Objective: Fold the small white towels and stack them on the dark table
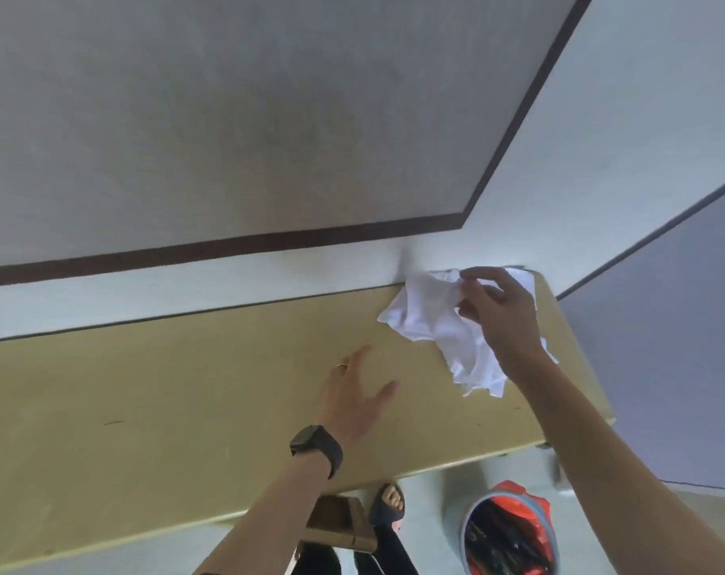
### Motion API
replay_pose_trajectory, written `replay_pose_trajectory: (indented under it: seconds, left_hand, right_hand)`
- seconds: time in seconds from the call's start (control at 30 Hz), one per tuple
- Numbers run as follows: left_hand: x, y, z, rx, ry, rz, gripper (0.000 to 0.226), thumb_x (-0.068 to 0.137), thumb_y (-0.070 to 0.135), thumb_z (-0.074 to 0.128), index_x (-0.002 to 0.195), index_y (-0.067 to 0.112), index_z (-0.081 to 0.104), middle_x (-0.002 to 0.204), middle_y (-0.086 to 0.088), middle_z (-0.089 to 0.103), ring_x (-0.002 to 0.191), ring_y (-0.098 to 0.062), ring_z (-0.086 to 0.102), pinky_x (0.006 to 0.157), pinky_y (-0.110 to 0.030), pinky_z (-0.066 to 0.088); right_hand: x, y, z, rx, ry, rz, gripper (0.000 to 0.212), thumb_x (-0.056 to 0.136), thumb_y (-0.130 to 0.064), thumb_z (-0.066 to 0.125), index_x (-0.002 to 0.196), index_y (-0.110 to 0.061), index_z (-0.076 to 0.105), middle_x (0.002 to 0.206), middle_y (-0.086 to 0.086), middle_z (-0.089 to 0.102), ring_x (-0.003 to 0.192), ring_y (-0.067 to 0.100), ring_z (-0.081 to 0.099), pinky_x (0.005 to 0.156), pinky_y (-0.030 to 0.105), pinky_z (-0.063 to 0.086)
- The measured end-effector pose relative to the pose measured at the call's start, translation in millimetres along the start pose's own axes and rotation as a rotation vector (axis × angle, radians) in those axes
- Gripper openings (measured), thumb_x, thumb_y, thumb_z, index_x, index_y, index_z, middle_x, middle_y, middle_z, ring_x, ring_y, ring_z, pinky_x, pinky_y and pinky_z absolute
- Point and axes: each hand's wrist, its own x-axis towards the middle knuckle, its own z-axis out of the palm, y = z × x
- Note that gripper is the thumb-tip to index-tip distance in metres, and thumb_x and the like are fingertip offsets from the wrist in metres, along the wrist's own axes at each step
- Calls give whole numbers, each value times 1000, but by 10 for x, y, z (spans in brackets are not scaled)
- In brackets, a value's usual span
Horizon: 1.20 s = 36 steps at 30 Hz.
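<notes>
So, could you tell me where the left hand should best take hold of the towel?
Probably the towel by its left corner, coming from the left: the right hand pinches the top, and that corner sticks out clear of the arm.

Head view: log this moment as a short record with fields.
towel: white towel, crumpled, unfolded, at far right corner of the tan table
right hand: right hand pinches the towel's upper edge
left hand: left hand open, fingers spread over the tabletop, holding nothing
wrist: black watch on left wrist
floor: bucket with red liner below table edge
</notes>
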Motion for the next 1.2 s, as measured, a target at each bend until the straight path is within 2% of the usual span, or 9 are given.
replay_pose_trajectory:
  seconds: [0.17, 0.37, 0.47, 0.6, 0.77, 0.9, 0.97, 1.07, 1.2]
  left_hand:
    - [-323, 619, -484, -91, 103, 206, 57, 73, 66, 66, 120, 40, 48, 122, 26, 50, 115, 1, 44, 105, -32, 38]
    - [-562, 520, -816, -115, 206, 187, 50, 75, 69, 60, 114, 39, 49, 118, 22, 55, 110, -5, 50, 97, -35, 44]
    - [-668, 297, -1007, -55, 266, 162, 37, 86, 62, 56, 112, 36, 53, 114, 18, 59, 105, -6, 54, 87, -28, 47]
    - [-800, -22, -1255, 68, 317, 147, 21, 100, 42, 44, 108, 30, 60, 103, 15, 64, 94, -8, 57, 76, -22, 44]
    - [-909, -438, -1432, 272, 332, 252, 5, 101, 28, 45, 98, 23, 44, 85, 8, 64, 75, -16, 57, 79, -32, 45]
    - [-922, -848, -1544, 412, 241, 326, 24, 104, 29, 40, 123, 20, 52, 109, 4, 62, 99, -17, 58, 89, -30, 42]
    - [-903, -1048, -1603, 520, 217, 357, 26, 103, 28, 40, 120, 19, 59, 113, -1, 59, 101, -21, 58, 86, -32, 44]
    - [-906, -1261, -1691, 597, 286, 363, 31, 101, 33, 36, 103, 18, 63, 102, -2, 62, 88, -23, 61, 76, -36, 49]
    - [-890, -1347, -1834, 643, 287, 420, 29, 103, 32, 34, 100, 18, 59, 90, 3, 67, 80, -22, 62, 77, -34, 49]
  right_hand:
    - [-427, -611, 122, 119, -132, 7, 18, 95, -12, 60, 105, -17, 73, 90, 4, 76, 88, 18, 74, 86, 26, 57]
    - [-956, -781, 502, 79, -364, -7, 33, 89, 5, 57, 113, -14, 71, 92, 6, 77, 96, 15, 72, 85, 23, 56]
    - [-1122, -719, 685, -32, -491, -32, 41, 87, 9, 57, 118, -15, 68, 94, 1, 77, 101, 13, 70, 96, 30, 51]
    - [-1283, -656, 915, -135, -589, -45, 49, 86, 10, 54, 125, -18, 65, 97, -8, 77, 102, 2, 67, 94, 19, 46]
    - [-1367, -514, 1156, -212, -543, -64, 48, 85, 0, 65, 125, -26, 65, 98, -16, 75, 101, -4, 66, 90, 17, 50]
    - [-1446, -426, 1248, -207, -454, -93, 45, 81, -4, 73, 117, -30, 68, 96, -16, 76, 93, -5, 68, 75, 6, 48]
    - [-1482, -355, 1270, -191, -429, -83, 43, 81, -5, 74, 113, -33, 68, 94, -16, 76, 90, -6, 68, 71, 5, 48]
    - [-1510, -181, 1292, -333, -346, -121, 37, 83, -11, 73, 110, -37, 68, 91, -17, 74, 87, -8, 67, 73, 10, 50]
    - [-1423, 104, 1369, -647, -260, -385, 21, 88, -21, 73, 109, -24, 72, 87, -10, 75, 82, 6, 70, 77, 25, 53]
